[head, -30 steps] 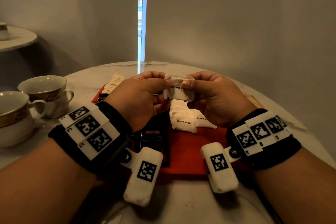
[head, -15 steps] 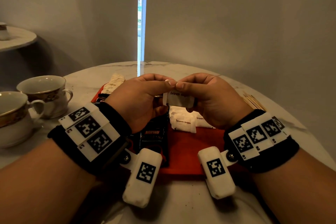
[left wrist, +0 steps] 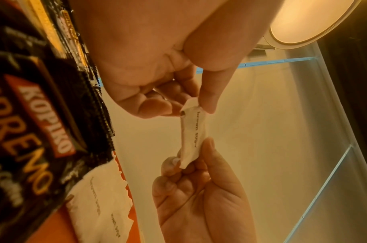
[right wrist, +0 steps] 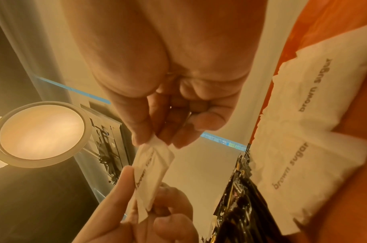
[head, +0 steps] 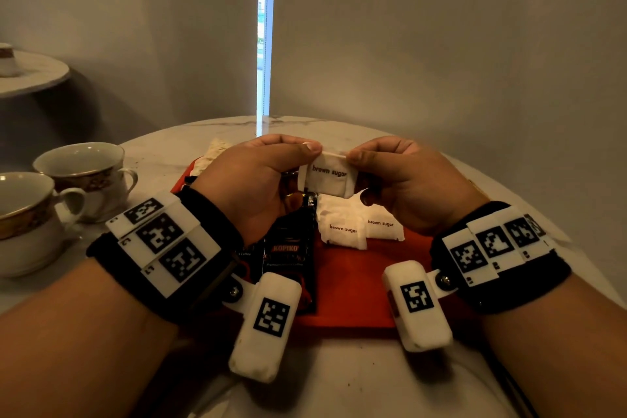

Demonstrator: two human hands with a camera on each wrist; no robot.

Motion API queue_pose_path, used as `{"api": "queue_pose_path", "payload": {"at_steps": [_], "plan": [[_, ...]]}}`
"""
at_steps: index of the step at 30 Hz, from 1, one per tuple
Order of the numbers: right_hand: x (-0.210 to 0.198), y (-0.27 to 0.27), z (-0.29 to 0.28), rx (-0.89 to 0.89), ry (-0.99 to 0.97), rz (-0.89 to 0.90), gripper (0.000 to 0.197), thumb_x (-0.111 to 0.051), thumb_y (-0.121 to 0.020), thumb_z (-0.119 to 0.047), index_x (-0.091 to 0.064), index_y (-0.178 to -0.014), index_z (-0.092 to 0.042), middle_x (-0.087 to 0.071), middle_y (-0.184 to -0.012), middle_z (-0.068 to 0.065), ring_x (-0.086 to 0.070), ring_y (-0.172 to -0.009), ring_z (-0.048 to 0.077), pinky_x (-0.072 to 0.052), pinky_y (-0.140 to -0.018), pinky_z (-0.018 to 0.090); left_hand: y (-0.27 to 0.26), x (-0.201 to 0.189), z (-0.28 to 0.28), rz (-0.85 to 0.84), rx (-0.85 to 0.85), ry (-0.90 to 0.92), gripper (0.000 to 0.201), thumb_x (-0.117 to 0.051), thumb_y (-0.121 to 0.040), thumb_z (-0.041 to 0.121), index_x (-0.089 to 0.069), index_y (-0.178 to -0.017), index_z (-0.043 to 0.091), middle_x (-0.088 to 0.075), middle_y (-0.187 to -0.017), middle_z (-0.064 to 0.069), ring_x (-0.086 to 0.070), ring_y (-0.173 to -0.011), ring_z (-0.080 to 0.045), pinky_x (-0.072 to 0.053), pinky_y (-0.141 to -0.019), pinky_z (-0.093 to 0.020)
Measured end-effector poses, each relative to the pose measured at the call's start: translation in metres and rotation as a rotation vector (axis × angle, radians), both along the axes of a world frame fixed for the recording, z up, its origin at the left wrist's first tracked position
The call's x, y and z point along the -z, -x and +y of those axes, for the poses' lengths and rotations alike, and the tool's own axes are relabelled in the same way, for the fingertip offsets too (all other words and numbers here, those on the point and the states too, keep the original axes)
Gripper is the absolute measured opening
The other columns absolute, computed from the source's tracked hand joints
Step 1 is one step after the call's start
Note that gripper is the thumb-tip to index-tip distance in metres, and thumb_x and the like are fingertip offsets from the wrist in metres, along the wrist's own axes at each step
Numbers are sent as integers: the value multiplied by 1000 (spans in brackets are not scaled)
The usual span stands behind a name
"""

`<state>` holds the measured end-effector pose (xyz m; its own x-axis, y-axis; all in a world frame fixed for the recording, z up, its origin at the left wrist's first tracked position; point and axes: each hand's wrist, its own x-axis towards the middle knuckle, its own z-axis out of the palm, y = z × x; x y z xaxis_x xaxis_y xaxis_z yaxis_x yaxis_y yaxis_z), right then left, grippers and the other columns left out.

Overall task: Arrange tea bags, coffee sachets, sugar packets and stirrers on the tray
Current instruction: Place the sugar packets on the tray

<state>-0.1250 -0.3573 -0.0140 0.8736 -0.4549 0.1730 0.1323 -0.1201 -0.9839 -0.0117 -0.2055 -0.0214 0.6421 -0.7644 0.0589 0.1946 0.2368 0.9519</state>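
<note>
Between both hands, left hand [head: 252, 180] and right hand [head: 412, 180] pinch one sugar packet [head: 328, 178] by its ends; lower it flat beside the packets on the tray [head: 349, 285] beneath.

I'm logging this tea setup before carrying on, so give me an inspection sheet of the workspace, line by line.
Surface: round marble table, with red tray on it.
Job's things: held brown sugar packet above the tray; two more sugar packets and black Kopiko coffee sachets lie on the tray; wooden stirrers not clearly visible.
Clutter: two gold-trimmed teacups at the table's left.
Grippers: left hand and right hand each pinch one end of the held packet.
Cables: nothing seen.
Surroundings: grey walls, bright window strip, second small table at left.
</note>
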Motion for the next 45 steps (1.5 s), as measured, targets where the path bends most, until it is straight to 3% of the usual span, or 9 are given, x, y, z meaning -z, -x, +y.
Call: {"api": "queue_pose_path", "payload": {"at_steps": [6,10,14,21,24,26,31,36,45], "plan": [[5,-3,-5,-8,-114,-33,19,-72,-79,-21,-67,-91,-7,-69,-86,13,-62,-77,28,-43,-63,35,2,0,-2,19,1,-1,12,-63,-91,8,-64,-83,17,-70,-71,0,-63,-61,-15,-44,-50,-24],[3,-1,-1,-76,-108,-26,14,-75,-81,-16,-74,-92,-7,-68,-93,17,-59,-90,40,-42,-81,50,4,0,-1,-13,22,-17,8,-65,-88,7,-64,-87,15,-71,-74,-2,-67,-63,-15,-46,-47,-23],[2,-1,4,-88,-31,17,18,-71,-71,-13,-70,-88,-7,-69,-77,10,-63,-68,23,-48,-59,33,5,0,-1,-23,21,-39,6,-67,-86,9,-64,-86,14,-70,-74,-4,-66,-59,-15,-46,-45,-22],[-9,11,-36,93,-8,174,11,-68,-82,-1,-67,-80,-11,-69,-76,9,-62,-69,24,-47,-53,28,-1,1,0,-10,-12,-10,22,-73,-64,22,-64,-83,17,-65,-71,2,-61,-61,-12,-44,-51,-23],[-6,22,-57,122,17,397,11,-67,-85,-2,-71,-82,-12,-68,-79,10,-57,-62,21,-39,-52,26,-4,3,0,7,-7,-22,14,-73,-73,20,-65,-85,18,-66,-74,2,-61,-64,-12,-45,-53,-24],[-1,25,-64,133,45,527,9,-70,-84,-3,-72,-91,-8,-73,-86,12,-67,-63,21,-49,-52,28,-3,3,-1,35,-7,-33,3,-67,-86,15,-65,-85,17,-65,-74,1,-61,-64,-12,-47,-53,-24],[7,24,-68,119,177,751,16,-81,-75,-14,-80,-91,-16,-77,-99,7,-71,-91,24,-55,-83,38,-4,2,-2,126,15,-26,5,-63,-91,17,-63,-87,18,-64,-80,0,-63,-64,-13,-50,-53,-25],[11,21,-66,121,214,805,14,-81,-76,-12,-79,-90,-12,-74,-80,5,-60,-59,12,-51,-56,26,-7,2,-4,143,-3,-22,4,-65,-90,20,-62,-87,19,-64,-79,1,-62,-65,-12,-49,-52,-24],[10,20,-63,134,242,833,10,-79,-78,-6,-78,-88,-9,-72,-77,11,-59,-57,16,-48,-52,28,-8,3,-5,139,-6,-21,6,-65,-90,20,-61,-86,18,-64,-78,1,-61,-64,-12,-50,-50,-22]]}}
